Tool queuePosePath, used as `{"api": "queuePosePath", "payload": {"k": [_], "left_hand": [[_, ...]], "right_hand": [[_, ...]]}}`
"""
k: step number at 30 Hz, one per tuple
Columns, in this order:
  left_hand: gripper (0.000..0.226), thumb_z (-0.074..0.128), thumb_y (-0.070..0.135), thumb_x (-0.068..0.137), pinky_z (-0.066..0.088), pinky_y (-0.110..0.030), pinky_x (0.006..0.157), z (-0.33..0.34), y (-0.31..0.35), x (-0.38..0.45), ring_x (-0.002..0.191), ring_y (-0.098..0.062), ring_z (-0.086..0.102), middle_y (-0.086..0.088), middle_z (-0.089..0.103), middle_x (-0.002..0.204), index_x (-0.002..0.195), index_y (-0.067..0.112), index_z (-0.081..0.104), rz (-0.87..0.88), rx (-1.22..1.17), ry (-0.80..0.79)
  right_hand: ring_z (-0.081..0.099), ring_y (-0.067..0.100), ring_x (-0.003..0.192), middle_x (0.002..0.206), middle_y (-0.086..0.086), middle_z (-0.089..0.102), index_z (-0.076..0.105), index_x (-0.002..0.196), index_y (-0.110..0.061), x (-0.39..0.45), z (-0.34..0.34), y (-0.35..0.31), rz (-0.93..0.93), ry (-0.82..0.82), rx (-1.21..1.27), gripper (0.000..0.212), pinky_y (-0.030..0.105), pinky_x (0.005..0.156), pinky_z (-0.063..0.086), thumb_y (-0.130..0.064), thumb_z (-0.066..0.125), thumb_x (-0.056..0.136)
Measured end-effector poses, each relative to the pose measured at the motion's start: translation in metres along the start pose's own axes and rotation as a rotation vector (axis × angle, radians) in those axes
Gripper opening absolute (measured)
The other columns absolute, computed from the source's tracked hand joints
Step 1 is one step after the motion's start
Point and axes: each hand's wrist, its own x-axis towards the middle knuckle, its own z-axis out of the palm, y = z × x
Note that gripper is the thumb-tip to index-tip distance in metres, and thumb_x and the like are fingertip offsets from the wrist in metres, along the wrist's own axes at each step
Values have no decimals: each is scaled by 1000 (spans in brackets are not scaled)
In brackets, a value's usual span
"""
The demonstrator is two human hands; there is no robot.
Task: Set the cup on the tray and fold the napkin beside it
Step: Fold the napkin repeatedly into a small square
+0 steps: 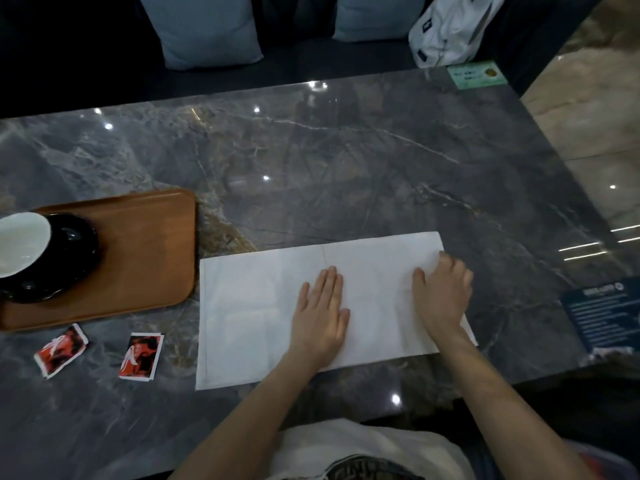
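Both hands are laid on the white napkin (263,306), which is spread on the dark marble table (346,161) just right of the wooden tray (145,258). The left hand (322,310) is pressed flat with fingers straight, while the right hand (441,292) is curled over the napkin's right edge. The cup (20,244) is seen on a black saucer (69,258) on the tray.

No legible text. Green card (476,75): print too small to read. Dark blue card (602,315): lines of white print, blurred. Two red packets (141,356): white mark, unreadable.
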Motion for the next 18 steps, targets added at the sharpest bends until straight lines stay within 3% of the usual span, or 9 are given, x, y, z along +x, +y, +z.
{"api": "queuePosePath", "payload": {"k": [3, 5, 10, 13, 18], "left_hand": [[58, 25, 36, 91, 4, -35, 113, -2, 1, -2, 139, -21, 26, -7, 31, 150, 141, 7, 32, -4, 40, 14], [57, 29, 36, 90, 8, -36, 109, -1, 1, -2, 136, -23, 33, -9, 39, 146, 138, 6, 38, -4, 47, 21], [60, 23, 38, 90, 1, -34, 111, -1, 2, 0, 140, -21, 21, -7, 27, 151, 142, 8, 30, 5, 42, 53], [66, 6, 43, 88, -13, -31, 113, 0, 2, 0, 141, -13, -7, 1, -2, 154, 147, 13, 8, 26, 33, 40], [70, -1, 46, 85, -17, -30, 111, 1, 0, 1, 138, -9, -15, -1, -1, 157, 147, 15, 2, 13, 32, 22]], "right_hand": [[35, 39, 122, 133, 22, 41, 40, 127, 1, 6, -6, 3, 132, -71, -2, 58, 48, 100, 33, -34, 60, 85], [35, 40, 123, 133, 23, 41, 41, 125, 2, 12, -8, 3, 174, -122, 10, 61, 49, 100, 34, -36, 63, 82], [48, 39, 117, 127, 20, 52, 45, 121, 2, 31, -20, 2, 305, -250, 194, 62, 46, 95, 44, -29, 73, 75], [57, 38, 106, 117, 19, 60, 57, 108, 3, 36, -26, 1, 318, -327, 196, 46, 41, 83, 49, -26, 72, 76], [59, 35, 100, 110, 17, 62, 60, 105, 3, 38, -34, -1, 232, -385, 257, 36, 35, 75, 46, -21, 69, 79]]}}
